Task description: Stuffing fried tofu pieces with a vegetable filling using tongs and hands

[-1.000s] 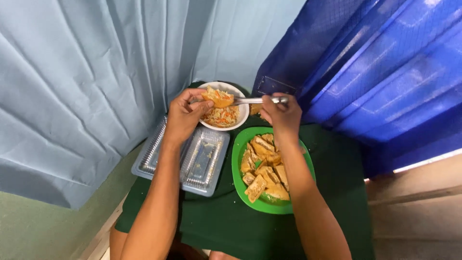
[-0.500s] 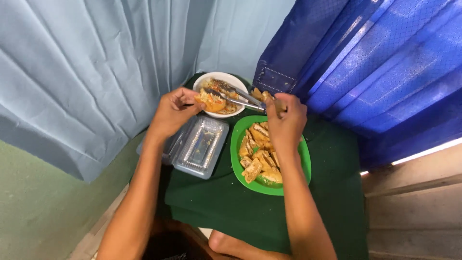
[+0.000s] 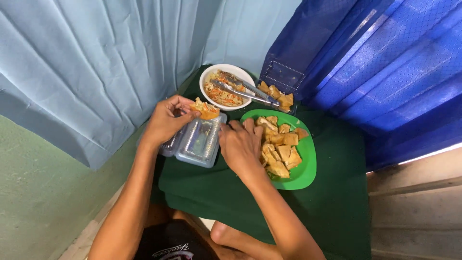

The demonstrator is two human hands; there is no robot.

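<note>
**Stuffed piece held over the open box**

The left hand (image 3: pixel 166 118) pinches a filled, golden fried tofu piece (image 3: pixel 205 110) just above the clear plastic clamshell box (image 3: pixel 197 142), keeping the filling upward. The right hand (image 3: pixel 240 147), fingers loosely curled and holding nothing, steadies the box's near edge, beside the green round plate (image 3: pixel 303 171) on the green-clothed worktop (image 3: pixel 337 207).

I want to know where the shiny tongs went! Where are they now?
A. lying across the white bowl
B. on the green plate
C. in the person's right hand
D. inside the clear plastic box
A: the metal tongs lie across the white bowl of shredded filling, with neither hand on them.
</note>
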